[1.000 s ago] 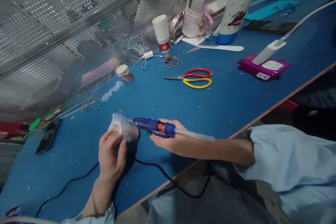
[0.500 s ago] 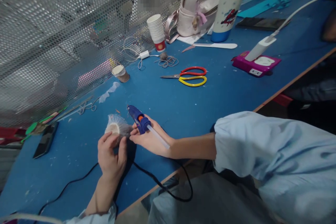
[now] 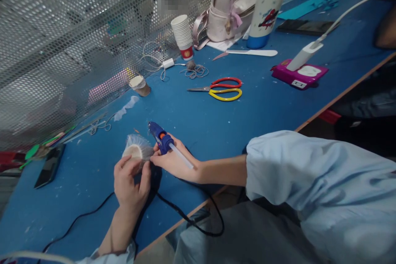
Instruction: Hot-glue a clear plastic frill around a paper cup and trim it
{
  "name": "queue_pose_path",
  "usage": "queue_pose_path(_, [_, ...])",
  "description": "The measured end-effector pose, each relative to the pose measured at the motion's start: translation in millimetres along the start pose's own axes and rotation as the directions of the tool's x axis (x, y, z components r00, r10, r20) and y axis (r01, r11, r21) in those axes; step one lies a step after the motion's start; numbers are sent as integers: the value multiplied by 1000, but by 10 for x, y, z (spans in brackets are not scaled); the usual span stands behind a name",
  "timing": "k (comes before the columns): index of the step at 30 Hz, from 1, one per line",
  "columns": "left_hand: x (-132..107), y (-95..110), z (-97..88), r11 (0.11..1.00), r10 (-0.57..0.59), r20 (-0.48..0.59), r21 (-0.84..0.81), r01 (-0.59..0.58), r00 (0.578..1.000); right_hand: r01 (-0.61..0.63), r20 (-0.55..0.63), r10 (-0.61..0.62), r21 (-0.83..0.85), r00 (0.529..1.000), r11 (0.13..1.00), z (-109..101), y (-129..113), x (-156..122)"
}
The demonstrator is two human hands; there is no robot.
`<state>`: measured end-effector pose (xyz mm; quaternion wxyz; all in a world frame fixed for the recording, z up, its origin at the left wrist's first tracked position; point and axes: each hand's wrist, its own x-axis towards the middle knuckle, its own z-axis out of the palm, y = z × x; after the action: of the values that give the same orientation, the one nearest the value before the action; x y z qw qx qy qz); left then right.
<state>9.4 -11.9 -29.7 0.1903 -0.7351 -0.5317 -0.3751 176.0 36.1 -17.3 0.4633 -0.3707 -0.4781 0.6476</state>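
Observation:
My left hand (image 3: 131, 181) is closed around a small paper cup (image 3: 134, 152) lying on its side, with sheer whitish material wrapped over it and sticking out loosely at the far edge. The cup's round pale end faces up and to the left. In my right hand (image 3: 176, 161) is a blue hot glue gun (image 3: 160, 137), its nozzle pointing away to the upper left. A clear glue stick (image 3: 182, 156) juts from its back, over my wrist. My right fingertips reach the cup's right side; whether they press on it I cannot tell.
Red-and-yellow-handled scissors (image 3: 224, 89), a wrapped cup (image 3: 140, 86), stacked paper cups (image 3: 182, 35) and a white knife (image 3: 252, 53) lie beyond. A purple power socket (image 3: 300, 75) sits right. A black cord (image 3: 182, 211) loops over the table edge. Metal mesh (image 3: 62, 49) borders the left.
The view has shifted slightly, so the table items sit a little further left. My right fingers have closed in slightly around the glue gun by the cup. Both hands keep their holds.

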Motion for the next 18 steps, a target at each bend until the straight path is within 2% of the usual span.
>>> queue_pose_path(4, [7, 1, 5, 1000, 19, -3, -12, -19, 1000, -3, -10, 3, -28, 1000, 1000, 0, 26, 12])
queue_pose_path(11, [63, 60, -22, 993, 90, -5, -71, -90, 996, -55, 4, 55, -18, 998, 998, -17, -102, -23])
queue_pose_path(13, [83, 117, -35, 997, 29, -12, -75, -30, 1000, -72, -1, 72, -13, 997, 997, -14, -99, -16])
queue_pose_path(16, [105, 185, -48, 989, -137, 3, -50, 137, 991, -65, -8, 65, -1, 998, 998, -4, -56, 8])
queue_pose_path(18, [113, 195, -46, 982, -188, 10, -19, 188, 982, -48, -12, 48, -10, 999, 999, 4, -21, 23])
